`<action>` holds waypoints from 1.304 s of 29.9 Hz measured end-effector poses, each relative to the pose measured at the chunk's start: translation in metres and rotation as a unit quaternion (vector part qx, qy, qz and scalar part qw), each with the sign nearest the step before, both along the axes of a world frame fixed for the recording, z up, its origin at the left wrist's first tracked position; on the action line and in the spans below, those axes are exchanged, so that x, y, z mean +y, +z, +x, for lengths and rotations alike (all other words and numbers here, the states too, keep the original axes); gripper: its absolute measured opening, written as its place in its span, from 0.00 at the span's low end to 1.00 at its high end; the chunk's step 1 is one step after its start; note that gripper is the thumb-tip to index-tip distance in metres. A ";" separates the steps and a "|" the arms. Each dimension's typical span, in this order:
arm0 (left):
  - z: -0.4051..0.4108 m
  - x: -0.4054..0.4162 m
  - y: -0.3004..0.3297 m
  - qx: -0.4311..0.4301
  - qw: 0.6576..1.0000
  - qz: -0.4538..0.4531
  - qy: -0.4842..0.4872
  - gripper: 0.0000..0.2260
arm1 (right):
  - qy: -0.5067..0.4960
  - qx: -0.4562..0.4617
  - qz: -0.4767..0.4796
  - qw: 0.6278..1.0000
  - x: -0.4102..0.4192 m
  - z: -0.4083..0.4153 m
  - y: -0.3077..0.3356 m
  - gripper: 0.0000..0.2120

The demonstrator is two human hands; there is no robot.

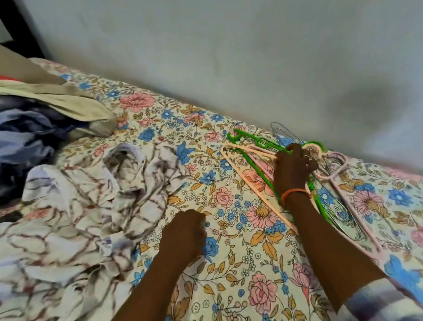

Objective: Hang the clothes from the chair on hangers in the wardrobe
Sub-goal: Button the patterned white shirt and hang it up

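Observation:
A pile of hangers lies on the flowered bedsheet [244, 275] near the wall: a green hanger [254, 143], a peach hanger [243, 172], a pink hanger [353, 212] and wire hangers [285, 132]. My right hand [294, 168] reaches into this pile, fingers curled around the hanger necks. My left hand [185, 233] rests on the sheet with its fingers curled and nothing in it. A white garment with brown line print [83, 201] lies crumpled to its left.
More clothes are heaped at the left: a dark blue and lilac garment [5, 141] and a beige cloth [39, 95]. A pale wall [244, 38] runs along the far side of the bed. A dark bed frame [21, 26] stands at the top left.

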State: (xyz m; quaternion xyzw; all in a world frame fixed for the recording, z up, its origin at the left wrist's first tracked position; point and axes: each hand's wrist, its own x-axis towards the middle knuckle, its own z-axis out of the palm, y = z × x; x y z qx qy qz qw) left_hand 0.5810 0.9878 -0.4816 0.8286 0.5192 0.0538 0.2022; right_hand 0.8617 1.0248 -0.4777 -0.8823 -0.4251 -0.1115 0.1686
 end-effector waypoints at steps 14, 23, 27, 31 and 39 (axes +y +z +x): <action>-0.080 0.036 0.080 -0.340 0.903 0.159 0.210 0.14 | 0.456 0.163 0.188 0.854 0.059 -0.158 0.047 0.10; -0.147 0.121 0.036 -0.247 0.878 0.071 0.403 0.16 | 0.409 0.299 0.180 0.843 0.119 -0.241 0.045 0.08; -0.122 0.131 0.026 -0.083 0.931 0.027 0.354 0.24 | 0.321 0.387 0.201 0.841 0.134 -0.241 0.047 0.05; -0.123 0.141 0.019 -0.038 0.928 0.032 0.368 0.08 | 0.269 0.474 0.210 0.811 0.143 -0.237 0.048 0.02; -0.178 0.142 0.042 -0.225 0.900 0.044 0.370 0.17 | 0.194 0.437 0.335 0.812 0.167 -0.234 0.080 0.03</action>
